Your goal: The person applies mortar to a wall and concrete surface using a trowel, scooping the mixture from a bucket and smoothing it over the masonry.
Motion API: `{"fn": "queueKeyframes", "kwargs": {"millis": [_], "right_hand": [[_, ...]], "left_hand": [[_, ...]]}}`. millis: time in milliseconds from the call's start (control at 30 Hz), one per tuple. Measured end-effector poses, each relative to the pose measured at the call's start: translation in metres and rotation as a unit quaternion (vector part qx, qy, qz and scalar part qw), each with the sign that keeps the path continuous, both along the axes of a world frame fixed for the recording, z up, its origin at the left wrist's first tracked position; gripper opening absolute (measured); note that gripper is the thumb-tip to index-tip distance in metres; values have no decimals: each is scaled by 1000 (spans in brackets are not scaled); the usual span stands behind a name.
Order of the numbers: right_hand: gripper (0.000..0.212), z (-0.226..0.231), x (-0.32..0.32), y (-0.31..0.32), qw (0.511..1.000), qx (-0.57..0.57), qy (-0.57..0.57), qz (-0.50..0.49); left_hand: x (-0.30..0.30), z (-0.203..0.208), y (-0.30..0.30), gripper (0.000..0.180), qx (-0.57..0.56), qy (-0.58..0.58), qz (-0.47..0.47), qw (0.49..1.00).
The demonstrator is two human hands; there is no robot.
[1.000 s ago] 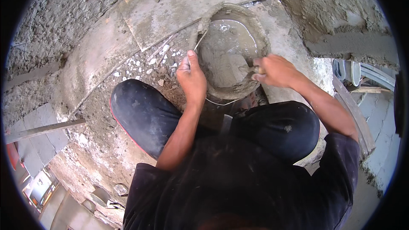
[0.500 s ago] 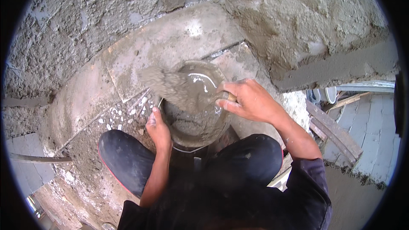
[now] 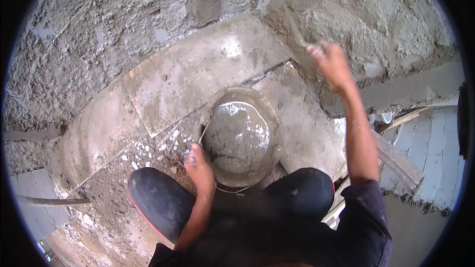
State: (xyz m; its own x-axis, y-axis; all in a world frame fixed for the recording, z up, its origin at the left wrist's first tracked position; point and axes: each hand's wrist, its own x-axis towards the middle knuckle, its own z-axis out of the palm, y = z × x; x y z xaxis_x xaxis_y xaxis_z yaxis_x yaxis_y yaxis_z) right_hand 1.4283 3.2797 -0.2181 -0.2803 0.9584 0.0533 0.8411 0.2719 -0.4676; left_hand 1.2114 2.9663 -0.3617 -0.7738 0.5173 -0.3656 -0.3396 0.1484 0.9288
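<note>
A round bucket (image 3: 273,113) of wet grey mortar (image 3: 232,136) stands between my bent knees. At its left side my left hand (image 3: 199,168) is closed on the bucket's thin wire handle (image 3: 203,132). My right hand (image 3: 330,64) is raised beyond the bucket at the far right, wrapped round the grip of a trowel (image 3: 295,29). Seen nearly edge-on, the trowel's blade lies against the rough mortar-covered wall (image 3: 376,15) close to the inside corner. Whether mortar is still on the blade I cannot tell.
Flat boards (image 3: 198,64) run along the foot of the left wall (image 3: 109,29). White pebbles and rubble (image 3: 143,151) lie left of the bucket. A smooth mortar ledge (image 3: 410,86) edges the right wall. Beyond it are a timber plank (image 3: 398,160) and a lower tiled surface (image 3: 435,143).
My right hand has lifted the trowel out of the bucket, where it carried a heap of mortar, and moved it up to the wall. My left hand remains beside the bucket.
</note>
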Motion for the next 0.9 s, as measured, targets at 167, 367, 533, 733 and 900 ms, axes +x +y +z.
{"fn": "queueKeyframes", "kwargs": {"millis": [167,367,533,733,900], "right_hand": [[42,-100,-46,46,990,-112,-77,36],[40,-166,-62,150,989,-7,-122,-78],[38,-91,-17,141,986,17,-150,-75],[36,13,42,74,979,28,-187,-77],[30,53,36,-1,952,179,-239,-71]], "left_hand": [[1,5,2,37,3,-21,3,1000],[-5,-6,-7,35,7,-37,-4,999],[-8,-3,-10,37,-4,-12,-2,1000],[-2,0,-5,38,10,-38,-16,999],[4,-4,0,38,23,-38,-10,999]]}}
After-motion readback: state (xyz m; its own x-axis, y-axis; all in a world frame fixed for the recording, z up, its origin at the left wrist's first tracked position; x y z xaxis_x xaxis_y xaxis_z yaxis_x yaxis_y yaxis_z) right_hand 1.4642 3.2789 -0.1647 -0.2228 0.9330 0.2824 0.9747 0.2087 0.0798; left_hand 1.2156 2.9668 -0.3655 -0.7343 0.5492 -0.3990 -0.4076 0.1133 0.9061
